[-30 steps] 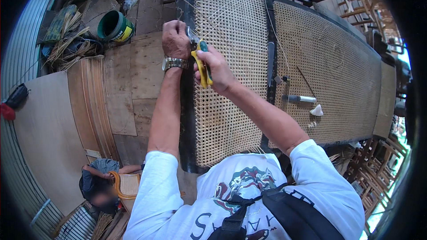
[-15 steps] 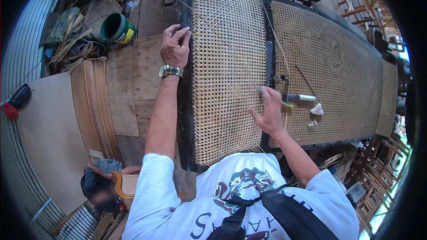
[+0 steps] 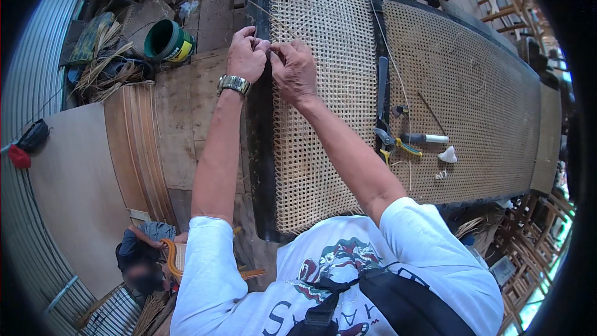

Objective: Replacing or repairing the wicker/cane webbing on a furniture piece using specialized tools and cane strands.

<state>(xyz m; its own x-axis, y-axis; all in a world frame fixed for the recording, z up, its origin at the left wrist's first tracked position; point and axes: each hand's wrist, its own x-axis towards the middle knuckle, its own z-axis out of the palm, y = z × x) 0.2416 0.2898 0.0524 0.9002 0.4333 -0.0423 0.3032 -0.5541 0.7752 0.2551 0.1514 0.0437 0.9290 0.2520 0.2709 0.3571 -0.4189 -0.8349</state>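
A long dark-framed panel (image 3: 264,168) with woven cane webbing (image 3: 326,149) lies in front of me. At its left edge my left hand (image 3: 247,56) is closed in a pinch over the dark frame, a metal-banded watch on its wrist. My right hand (image 3: 293,71) pinches right beside it, thumb and fingertips almost meeting the left fingers. What lies between the fingertips is too small to make out. A loose thin cane strand (image 3: 403,81) runs over the webbing to the right. Yellow-handled cutters (image 3: 407,149) rest by the crossbar, below a long flat blade (image 3: 382,87).
A black-and-white cylindrical tool (image 3: 429,138), a thin stick (image 3: 432,112) and a white lump (image 3: 448,154) lie on the right webbing. A green bucket (image 3: 177,46) stands far left, near cane bundles (image 3: 109,62). Another person (image 3: 140,255) sits at lower left with a curved wooden frame (image 3: 173,260).
My right hand has moved from over the cutters up and left to meet my left hand. The cutters now lie uncovered. My left hand has stayed at the frame's edge.
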